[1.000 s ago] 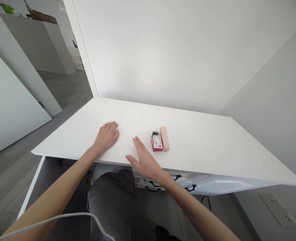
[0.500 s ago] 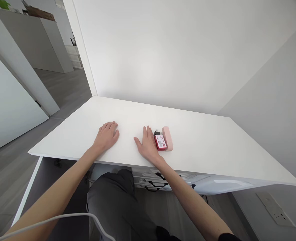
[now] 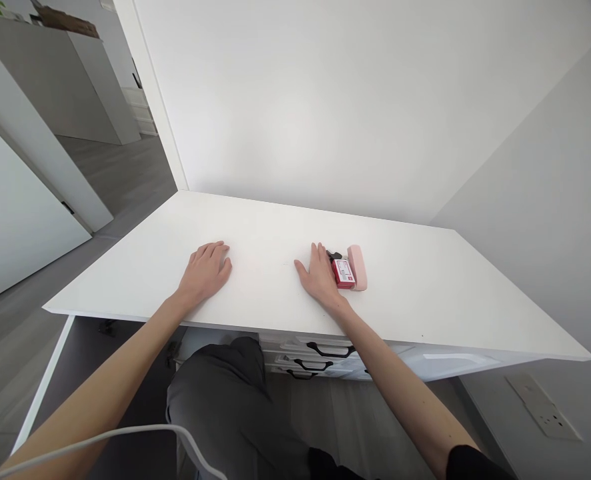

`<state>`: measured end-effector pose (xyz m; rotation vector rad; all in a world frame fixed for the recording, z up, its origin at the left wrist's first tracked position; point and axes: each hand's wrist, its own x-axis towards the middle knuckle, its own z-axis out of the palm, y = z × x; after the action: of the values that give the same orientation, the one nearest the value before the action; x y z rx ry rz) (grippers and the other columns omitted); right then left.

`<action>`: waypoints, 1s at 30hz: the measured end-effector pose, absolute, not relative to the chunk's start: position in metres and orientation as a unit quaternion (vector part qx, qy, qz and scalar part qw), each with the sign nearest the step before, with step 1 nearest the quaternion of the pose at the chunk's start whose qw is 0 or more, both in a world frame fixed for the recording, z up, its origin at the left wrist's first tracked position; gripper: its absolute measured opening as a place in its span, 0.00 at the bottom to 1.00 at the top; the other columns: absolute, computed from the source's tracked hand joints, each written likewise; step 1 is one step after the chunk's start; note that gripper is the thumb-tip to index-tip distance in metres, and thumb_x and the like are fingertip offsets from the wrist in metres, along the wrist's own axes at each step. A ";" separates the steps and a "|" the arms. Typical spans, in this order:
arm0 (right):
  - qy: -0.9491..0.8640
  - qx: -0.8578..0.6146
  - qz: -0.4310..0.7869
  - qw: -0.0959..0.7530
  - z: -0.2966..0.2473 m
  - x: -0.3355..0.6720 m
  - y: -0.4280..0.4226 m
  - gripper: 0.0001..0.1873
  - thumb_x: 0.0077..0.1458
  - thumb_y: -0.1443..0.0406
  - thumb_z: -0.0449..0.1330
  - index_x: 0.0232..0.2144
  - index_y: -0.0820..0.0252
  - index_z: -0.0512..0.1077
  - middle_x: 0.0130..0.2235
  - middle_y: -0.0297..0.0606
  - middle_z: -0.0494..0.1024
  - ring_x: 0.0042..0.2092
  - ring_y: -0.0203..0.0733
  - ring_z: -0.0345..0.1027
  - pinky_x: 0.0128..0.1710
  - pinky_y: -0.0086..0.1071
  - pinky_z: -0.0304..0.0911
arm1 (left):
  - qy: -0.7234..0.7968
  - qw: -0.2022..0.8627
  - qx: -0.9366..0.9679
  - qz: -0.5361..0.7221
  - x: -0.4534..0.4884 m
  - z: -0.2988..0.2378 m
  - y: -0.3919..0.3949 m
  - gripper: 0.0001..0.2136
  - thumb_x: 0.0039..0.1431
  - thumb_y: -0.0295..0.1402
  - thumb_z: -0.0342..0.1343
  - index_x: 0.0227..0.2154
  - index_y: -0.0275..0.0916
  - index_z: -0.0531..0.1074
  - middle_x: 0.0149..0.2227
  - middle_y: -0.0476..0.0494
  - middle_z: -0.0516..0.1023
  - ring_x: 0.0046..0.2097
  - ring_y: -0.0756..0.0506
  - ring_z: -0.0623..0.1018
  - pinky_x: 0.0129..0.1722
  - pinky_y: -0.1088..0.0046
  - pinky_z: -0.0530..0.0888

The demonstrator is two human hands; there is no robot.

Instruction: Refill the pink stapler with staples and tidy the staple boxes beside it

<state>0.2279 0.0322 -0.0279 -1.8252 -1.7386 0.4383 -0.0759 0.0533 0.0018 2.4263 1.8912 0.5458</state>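
My left hand (image 3: 205, 269) lies flat and palm down on the white desk top (image 3: 425, 287), fingers slightly spread, holding nothing. My right hand (image 3: 319, 277) also rests flat on the desk, its outer edge touching a small red and white box (image 3: 344, 273). A pink oblong case (image 3: 358, 267) lies right beside the box on its far side. A small black item (image 3: 335, 255) sits just behind the box, too small to make out.
White walls close the desk at the back and right. Drawers with black handles (image 3: 328, 349) sit under the desk front. My dark trousered lap (image 3: 225, 400) and a white cable (image 3: 125, 437) are below. An open doorway and grey floor lie to the left.
My right hand rose from the desk's front edge, settled flat next to the red box and pink case, and now sits against them. The left hand stayed put.
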 end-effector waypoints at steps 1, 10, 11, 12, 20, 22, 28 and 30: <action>-0.647 -0.687 0.159 0.291 -0.031 0.235 0.036 0.46 0.70 0.48 0.49 0.77 0.73 0.45 0.80 0.59 0.41 0.80 0.60 0.32 0.78 0.54 0.36 | 0.606 0.009 0.776 0.174 -0.076 0.002 0.053 0.26 0.72 0.40 0.40 0.65 0.35 0.69 0.71 0.35 0.68 0.72 0.33 0.65 0.71 0.48 0.63; -0.611 -0.728 0.122 0.287 -0.042 0.310 0.068 0.47 0.69 0.48 0.48 0.76 0.76 0.46 0.79 0.62 0.43 0.80 0.62 0.34 0.78 0.54 0.38 | 0.611 0.015 0.773 0.170 -0.074 0.004 0.054 0.26 0.71 0.40 0.39 0.64 0.35 0.69 0.71 0.35 0.68 0.72 0.32 0.64 0.70 0.45 0.63; -0.609 -0.731 0.118 0.285 -0.042 0.319 0.070 0.47 0.69 0.48 0.48 0.76 0.77 0.46 0.79 0.63 0.44 0.80 0.62 0.35 0.78 0.54 0.38 | 0.612 0.014 0.773 0.170 -0.074 0.005 0.054 0.26 0.71 0.40 0.39 0.64 0.35 0.69 0.71 0.35 0.68 0.72 0.32 0.64 0.70 0.45 0.63; -0.607 -0.734 0.115 0.284 -0.043 0.328 0.071 0.47 0.69 0.48 0.48 0.76 0.77 0.47 0.79 0.64 0.44 0.80 0.63 0.35 0.78 0.53 0.38 | 0.612 0.014 0.772 0.170 -0.074 0.005 0.054 0.26 0.71 0.40 0.39 0.64 0.35 0.69 0.71 0.35 0.68 0.72 0.32 0.64 0.70 0.45 0.63; -0.576 -0.753 0.090 0.304 -0.049 0.369 0.071 0.47 0.67 0.47 0.49 0.75 0.74 0.49 0.78 0.64 0.46 0.80 0.62 0.36 0.76 0.58 0.40 | 0.608 0.017 0.774 0.175 -0.073 0.009 0.053 0.26 0.70 0.41 0.41 0.64 0.37 0.70 0.71 0.34 0.69 0.71 0.30 0.65 0.69 0.43 0.65; -0.573 -0.754 0.091 0.308 -0.050 0.371 0.070 0.48 0.67 0.46 0.49 0.75 0.75 0.48 0.78 0.64 0.46 0.80 0.64 0.35 0.76 0.58 0.39 | 0.608 0.019 0.774 0.173 -0.073 0.010 0.053 0.27 0.70 0.41 0.40 0.64 0.37 0.70 0.71 0.34 0.68 0.71 0.30 0.65 0.69 0.43 0.64; -0.561 -0.758 0.094 0.319 -0.051 0.370 0.072 0.49 0.67 0.44 0.49 0.75 0.73 0.48 0.78 0.63 0.46 0.80 0.64 0.33 0.76 0.59 0.39 | 0.608 0.018 0.772 0.182 -0.072 0.009 0.054 0.27 0.70 0.42 0.41 0.64 0.37 0.70 0.70 0.35 0.69 0.71 0.30 0.65 0.69 0.43 0.64; -0.560 -0.758 0.096 0.319 -0.050 0.371 0.072 0.48 0.67 0.45 0.50 0.75 0.73 0.48 0.78 0.63 0.46 0.80 0.64 0.33 0.76 0.59 0.39 | 0.611 0.019 0.771 0.178 -0.072 0.009 0.054 0.27 0.70 0.42 0.40 0.64 0.37 0.70 0.71 0.35 0.69 0.71 0.30 0.65 0.69 0.43 0.64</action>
<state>0.3714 0.0725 -0.0504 -1.9931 -1.4733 0.2522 -0.0717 0.0544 0.0088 2.3934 1.8983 0.5515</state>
